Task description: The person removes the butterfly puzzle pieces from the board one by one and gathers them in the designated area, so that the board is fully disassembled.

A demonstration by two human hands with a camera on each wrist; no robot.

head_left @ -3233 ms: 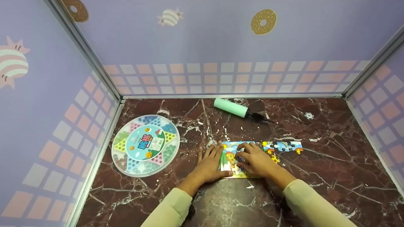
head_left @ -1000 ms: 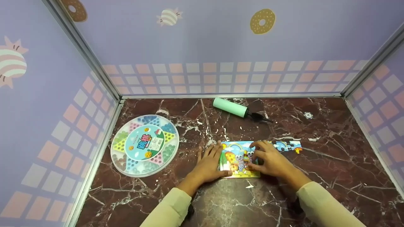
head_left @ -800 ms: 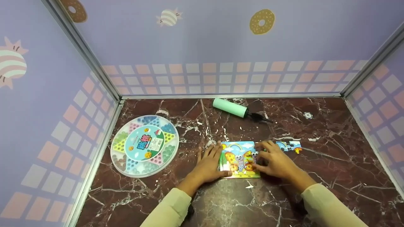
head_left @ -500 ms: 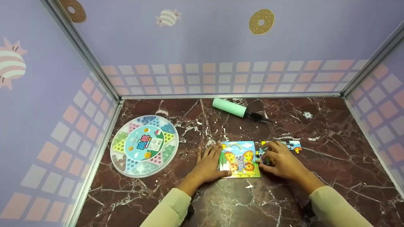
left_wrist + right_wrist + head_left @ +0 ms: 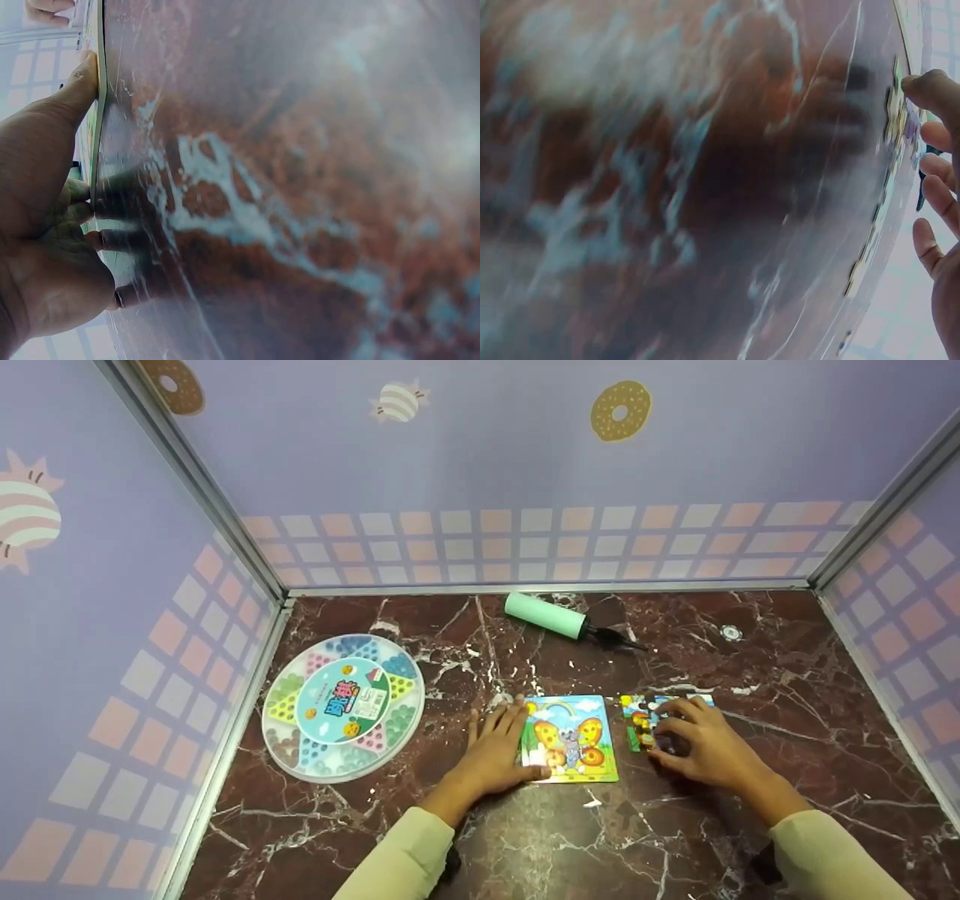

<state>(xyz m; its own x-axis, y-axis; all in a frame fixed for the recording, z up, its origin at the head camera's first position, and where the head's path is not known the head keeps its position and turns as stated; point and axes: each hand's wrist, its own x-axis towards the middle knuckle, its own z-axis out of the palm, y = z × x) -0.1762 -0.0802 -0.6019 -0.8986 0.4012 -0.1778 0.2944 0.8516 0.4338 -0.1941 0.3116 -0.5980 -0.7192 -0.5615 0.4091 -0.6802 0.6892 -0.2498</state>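
A puzzle board [image 5: 562,712] printed with a butterfly and a rainbow lies at the front middle. My left hand [image 5: 495,754] rests along its left side with extended fingers, the thumb on the board's lower left corner. To the right of the board, colourful puzzle pieces [image 5: 636,721] lie together on the tabletop. My right hand [image 5: 709,750] is low over their right part, its bent fingers and thumb pinching a purplish puzzle piece [image 5: 911,124], seen by the thumb in the right wrist view. The hand hides much of that piece and its neighbours.
A round Chinese checkers set [image 5: 343,709] lies at the left. Behind the board is a mint-green hand pump [image 5: 546,616] with a black end. A small round disc [image 5: 731,633] lies at the back right. Patterned walls [image 5: 480,540] enclose the dark marble tabletop [image 5: 480,840].
My right hand has moved right from over the board to the separate pieces, carrying the purplish puzzle piece off the board. The butterfly picture is now uncovered. My left hand has stayed put.
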